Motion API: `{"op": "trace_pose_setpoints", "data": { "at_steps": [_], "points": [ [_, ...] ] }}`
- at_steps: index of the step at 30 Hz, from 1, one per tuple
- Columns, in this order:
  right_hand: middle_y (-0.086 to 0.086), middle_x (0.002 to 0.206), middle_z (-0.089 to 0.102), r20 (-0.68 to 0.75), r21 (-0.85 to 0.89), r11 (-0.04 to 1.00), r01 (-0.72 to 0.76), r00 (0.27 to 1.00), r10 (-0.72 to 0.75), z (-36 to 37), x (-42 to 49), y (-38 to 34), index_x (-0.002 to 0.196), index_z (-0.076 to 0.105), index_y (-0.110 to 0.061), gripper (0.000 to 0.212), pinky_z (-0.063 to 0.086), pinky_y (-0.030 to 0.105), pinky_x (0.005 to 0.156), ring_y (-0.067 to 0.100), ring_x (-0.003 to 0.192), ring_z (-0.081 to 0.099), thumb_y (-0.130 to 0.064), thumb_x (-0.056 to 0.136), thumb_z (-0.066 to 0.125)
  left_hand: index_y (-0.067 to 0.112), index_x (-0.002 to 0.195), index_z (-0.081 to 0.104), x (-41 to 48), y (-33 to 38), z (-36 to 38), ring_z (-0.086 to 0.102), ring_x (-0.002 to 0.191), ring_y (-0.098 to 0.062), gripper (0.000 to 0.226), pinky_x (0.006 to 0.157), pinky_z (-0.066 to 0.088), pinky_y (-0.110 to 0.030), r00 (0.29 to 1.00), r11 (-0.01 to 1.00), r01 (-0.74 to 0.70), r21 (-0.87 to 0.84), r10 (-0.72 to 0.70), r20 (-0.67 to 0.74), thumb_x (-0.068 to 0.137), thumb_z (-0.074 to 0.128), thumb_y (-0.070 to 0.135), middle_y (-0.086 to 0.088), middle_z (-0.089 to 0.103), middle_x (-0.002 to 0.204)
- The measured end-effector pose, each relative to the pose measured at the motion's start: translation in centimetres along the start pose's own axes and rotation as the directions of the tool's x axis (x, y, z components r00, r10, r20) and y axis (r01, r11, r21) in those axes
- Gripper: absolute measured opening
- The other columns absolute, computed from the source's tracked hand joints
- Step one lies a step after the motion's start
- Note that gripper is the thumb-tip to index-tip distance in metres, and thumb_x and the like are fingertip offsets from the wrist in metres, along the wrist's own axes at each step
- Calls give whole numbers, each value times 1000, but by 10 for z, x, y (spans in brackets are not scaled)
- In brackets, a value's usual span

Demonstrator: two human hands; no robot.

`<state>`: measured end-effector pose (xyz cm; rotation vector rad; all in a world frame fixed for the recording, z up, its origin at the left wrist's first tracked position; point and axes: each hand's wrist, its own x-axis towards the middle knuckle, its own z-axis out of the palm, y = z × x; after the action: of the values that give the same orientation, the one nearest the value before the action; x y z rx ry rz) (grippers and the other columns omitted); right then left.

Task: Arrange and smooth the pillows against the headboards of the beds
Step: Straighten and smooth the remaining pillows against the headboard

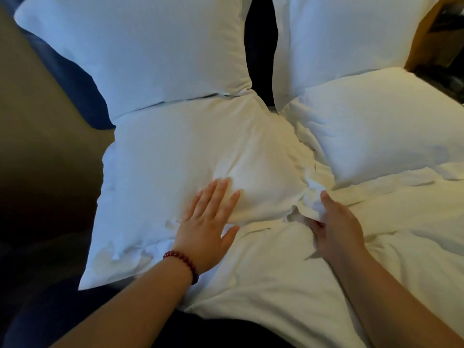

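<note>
Several white pillows lie at the head of the bed. The near left pillow (175, 156) lies flat, and my left hand (208, 222) presses on its lower right part with fingers spread; a red bead bracelet is on that wrist. My right hand (334, 224) grips the crumpled corner of the near left pillow (311, 197), fingers curled under the fabric. Behind it a back left pillow (150, 46) stands upright. On the right, a near right pillow (376, 121) lies in front of a back right pillow (339, 33). The dark headboard (261, 46) shows through the gap between the back pillows.
A white duvet (326, 285) covers the bed below the pillows. The bed's left edge drops to a dark floor and blue bed base (75, 79). A wooden nightstand edge (426, 33) stands at the upper right.
</note>
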<state>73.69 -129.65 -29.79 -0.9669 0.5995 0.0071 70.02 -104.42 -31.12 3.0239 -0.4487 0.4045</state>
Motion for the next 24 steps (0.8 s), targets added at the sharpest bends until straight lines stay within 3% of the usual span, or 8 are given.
{"op": "trace_pose_setpoints", "data": {
  "at_steps": [3, 5, 8, 11, 14, 16, 19, 24],
  "points": [
    [11, 80, 70, 132, -18, 996, -84, 988, 85, 5, -7, 16, 114, 59, 2, 32, 55, 28, 55, 15, 61, 69, -22, 92, 65, 25, 147, 37, -10, 5, -7, 14, 148, -18, 57, 119, 15, -38, 998, 978, 23, -206, -33, -46, 95, 37, 47, -2, 22, 160],
    [15, 88, 68, 49, -15, 997, -69, 996, 70, 7, -6, 19, 114, 58, 5, 27, 59, 30, 62, 17, 71, 70, -12, 93, 62, 25, 130, 57, -21, 15, -16, 38, 136, -14, 39, 111, 31, -31, 970, 880, 103, -463, -192, -149, 93, 50, 37, 6, 47, 145],
    [13, 99, 68, -131, 70, 997, -10, 991, 20, -3, -9, 15, 112, 61, 0, 19, 61, 30, 64, 21, 83, 69, -9, 96, 58, 36, 106, 61, -45, 30, -31, 56, 103, 1, 17, 86, 43, -10, 849, 550, 397, -735, -523, 67, 93, 60, 25, 19, 59, 114],
    [12, 98, 69, -140, 102, 995, 17, 990, -2, -8, -21, 19, 116, 58, 1, 26, 61, 31, 68, 22, 88, 70, -18, 100, 53, 26, 90, 67, -60, 16, -24, 58, 77, 1, 10, 68, 44, -13, 646, 278, 687, -671, -656, 390, 93, 58, 31, 9, 66, 90],
    [11, 90, 66, -66, 38, 992, -120, 990, 122, 12, -37, 26, 98, 60, -2, 25, 58, 28, 75, 19, 82, 67, -25, 92, 66, 9, 69, 65, -63, -3, -21, 59, 69, -18, 35, 76, 51, -33, 400, -270, 685, -677, -637, 659, 97, 55, 28, -8, 66, 71],
    [12, 92, 68, 38, -79, 974, -211, 976, 215, 29, -45, 36, 95, 62, -5, 17, 56, 29, 79, 19, 84, 66, -20, 90, 68, 2, 89, 63, -65, -5, -24, 55, 68, -17, 28, 67, 46, -26, 322, -474, 648, -596, -539, 778, 102, 47, 21, -8, 57, 71],
    [17, 101, 70, 130, -139, 953, -271, 949, 289, 45, -52, 58, 108, 62, -2, 21, 58, 29, 77, 22, 89, 68, -15, 91, 66, 5, 132, 46, -69, 0, -33, 62, 92, -22, 31, 69, 47, -27, 309, -556, 644, -525, -439, 844, 105, 37, 17, -11, 58, 84],
    [12, 90, 70, 9, -84, 966, -245, 969, 247, 48, -54, 68, 103, 61, 1, 13, 58, 23, 62, 15, 75, 68, -7, 92, 63, 7, 137, 45, -73, -7, -28, 62, 108, -29, 54, 65, 52, -33, 214, -620, 511, -595, -579, 787, 93, 61, 35, -16, 59, 123]
  ]
}}
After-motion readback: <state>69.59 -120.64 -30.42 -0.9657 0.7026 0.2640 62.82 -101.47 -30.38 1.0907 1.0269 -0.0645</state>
